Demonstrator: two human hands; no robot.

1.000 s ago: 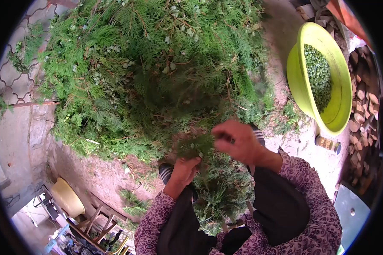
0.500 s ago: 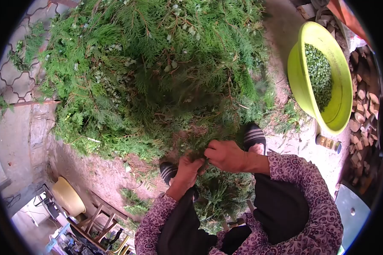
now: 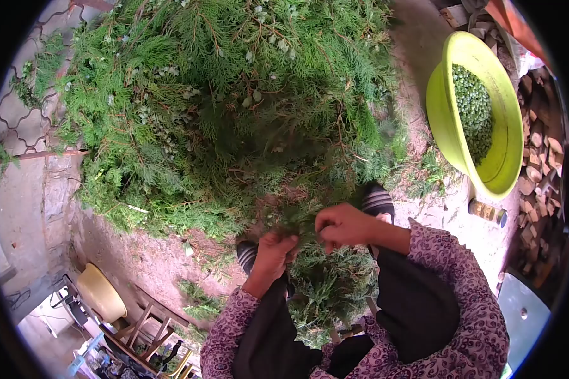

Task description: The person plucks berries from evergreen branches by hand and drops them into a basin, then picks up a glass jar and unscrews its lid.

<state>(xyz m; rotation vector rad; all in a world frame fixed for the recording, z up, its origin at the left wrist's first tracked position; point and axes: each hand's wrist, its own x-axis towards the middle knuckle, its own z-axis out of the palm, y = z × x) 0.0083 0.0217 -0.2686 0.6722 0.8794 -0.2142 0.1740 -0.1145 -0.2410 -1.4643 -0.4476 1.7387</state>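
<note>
My left hand (image 3: 273, 258) is closed, thumb against fingers, on a green evergreen sprig (image 3: 305, 226) whose fronds blend with the greenery behind. To its right, a short gap away, my right hand (image 3: 342, 226) has its fingers curled in; whatever is in them, if anything, is too small to make out. A large heap of scale-leaved evergreen branches (image 3: 171, 120) with pale green-blue cones (image 3: 281, 45) spreads in front of both hands. Below them, between my knees, lies more cut greenery (image 3: 329, 281).
A yellow-green basin (image 3: 511, 114) at the right contains many small green cones (image 3: 473, 110). A can (image 3: 487, 213) lies beside it, with stacked firewood (image 3: 537, 170) beyond. At the lower left are a pale yellow tub (image 3: 100, 294) and a wooden frame (image 3: 150, 331). Striped footwear (image 3: 378, 201) shows by the heap.
My hands, close together before, have drawn apart. The right one has shifted slightly right, and the left one slightly left and down. The heap and basin stay as they were.
</note>
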